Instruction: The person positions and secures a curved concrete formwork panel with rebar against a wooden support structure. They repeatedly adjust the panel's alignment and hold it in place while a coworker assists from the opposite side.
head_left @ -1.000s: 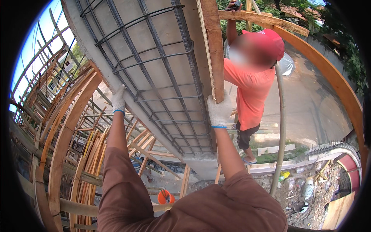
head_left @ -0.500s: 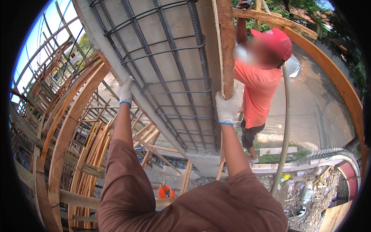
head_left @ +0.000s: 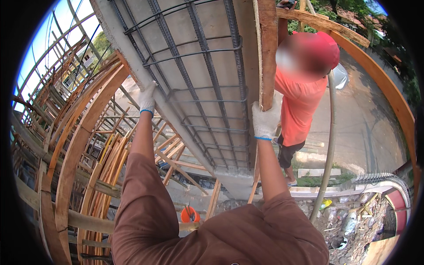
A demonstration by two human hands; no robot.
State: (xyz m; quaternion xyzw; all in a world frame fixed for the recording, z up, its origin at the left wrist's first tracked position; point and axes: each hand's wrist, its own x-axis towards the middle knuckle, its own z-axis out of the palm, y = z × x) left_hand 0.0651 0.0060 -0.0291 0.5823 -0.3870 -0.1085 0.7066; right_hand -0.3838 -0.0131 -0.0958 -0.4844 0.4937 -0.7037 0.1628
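Observation:
My left hand (head_left: 147, 98), in a white knit glove with a blue cuff, is closed over the outer edge of a tall grey form panel (head_left: 128, 57). My right hand (head_left: 266, 120), gloved alike, is wrapped round the lower end of a wooden batten (head_left: 267, 62) along the edge of the opposite panel; its fingers are partly hidden. Between my two hands rises a rebar cage (head_left: 207, 59) of ribbed vertical bars and thin ties, standing over a concrete base (head_left: 238, 183). Both of my arms are stretched upward and forward.
Close by on the right, a person in an orange shirt (head_left: 296, 106) and red cap reaches up. Curved-looking timber rails (head_left: 384, 84) and a pole (head_left: 329, 145) flank that side. Scaffold poles and stacked lumber (head_left: 110, 172) fill the left. Below are an orange bucket (head_left: 190, 215) and rubble (head_left: 340, 221).
The panel, the rebar and the batten sit slightly farther right in the picture. Both hands keep their grips, and the left appears slightly higher. The other person's head has shifted right in the picture.

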